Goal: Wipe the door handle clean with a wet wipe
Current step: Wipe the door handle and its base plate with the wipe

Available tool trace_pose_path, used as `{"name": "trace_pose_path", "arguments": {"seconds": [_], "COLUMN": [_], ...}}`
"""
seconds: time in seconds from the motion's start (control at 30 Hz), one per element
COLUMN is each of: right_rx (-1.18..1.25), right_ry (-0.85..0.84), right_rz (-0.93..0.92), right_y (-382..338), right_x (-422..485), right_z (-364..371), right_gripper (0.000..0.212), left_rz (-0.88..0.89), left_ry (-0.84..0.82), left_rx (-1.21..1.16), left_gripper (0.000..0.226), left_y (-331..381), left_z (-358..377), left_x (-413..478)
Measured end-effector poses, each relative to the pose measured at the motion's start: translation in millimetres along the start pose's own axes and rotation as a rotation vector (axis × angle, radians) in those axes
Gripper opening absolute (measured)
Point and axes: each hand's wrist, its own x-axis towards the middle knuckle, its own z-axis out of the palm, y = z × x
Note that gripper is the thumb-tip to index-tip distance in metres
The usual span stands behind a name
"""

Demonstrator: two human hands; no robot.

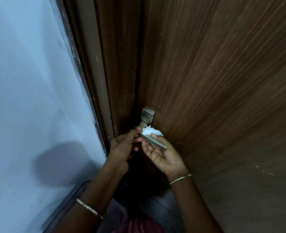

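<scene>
Two hands: both meet at the door handle [155, 142], a brushed-metal lever.
Right hand [162, 157]: palm up beneath the lever, fingers curled round it, pressing the wet wipe [151, 131] onto the metal.
Wet wipe: white, bunched, on the handle's upper side beside its neck.
Left hand [122, 146]: thumb and fingertips pinch the handle's bend.
Door [223, 81]: dark wood grain, behind and right of the handle.
Door frame [105, 81]: brown, left of the handle.
Wall [29, 81]: pale blue, further left of the handle.
</scene>
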Motion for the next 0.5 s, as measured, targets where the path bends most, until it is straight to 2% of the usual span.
{"name": "trace_pose_path", "arguments": {"seconds": [0.13,0.2,0.33,0.43,0.5], "right_rx": [0.016,-0.002,-0.211,-0.431,-0.731], "right_ry": [0.03,0.05,0.085,0.154,0.135], "right_rz": [0.038,0.052,0.02,-0.212,-0.487], "right_y": [-2.7,-4.0,-8.9,-6.5,-4.4], "right_x": [-2.7,-6.4,-19.1,-25.3,-34.1], "right_z": [9.7,12.0,19.2,22.6,27.9], "right_gripper": [0.04,0.035,0.027,0.017,0.015], "left_rz": [0.003,0.005,0.005,-0.007,-0.014], "left_ry": [0.025,0.024,0.028,0.033,0.034], "left_rx": [-0.001,-0.006,-0.016,-0.017,-0.025], "left_gripper": [0.034,0.034,0.033,0.034,0.034], "left_y": [-0.5,-1.0,-1.4,-2.2,-2.1], "left_z": [0.3,0.4,1.1,2.7,3.2], "left_x": [1.3,1.7,2.2,2.4,2.6]}}
